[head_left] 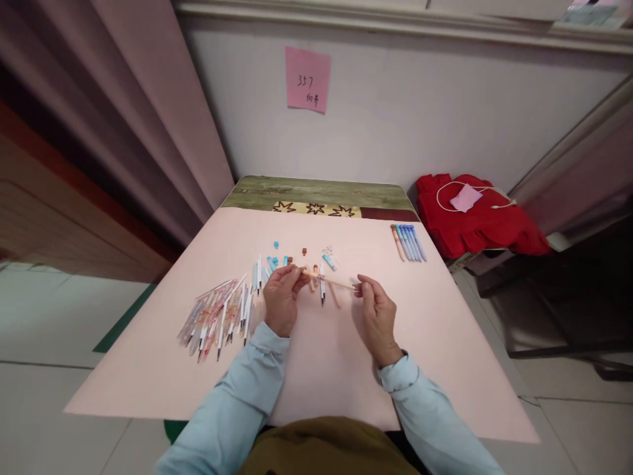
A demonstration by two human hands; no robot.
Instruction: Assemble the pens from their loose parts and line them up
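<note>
My left hand [281, 297] is closed around one end of a thin orange pen barrel [326, 278], held level above the pink table sheet [321, 369]. My right hand [376, 313] pinches the barrel's other end between thumb and fingers. Under and behind the barrel lie loose refills and pen parts [321, 280]. A pile of clear barrels and white refills [220, 316] lies just left of my left hand. Small blue and brown caps [284, 257] are scattered beyond my hands.
A row of assembled pens [408, 242], mostly blue with one orange, lies at the table's far right. A red cloth [477, 218] with a pink pouch and cord sits right of the table. A pink note [307, 79] hangs on the wall. A curtain hangs at left.
</note>
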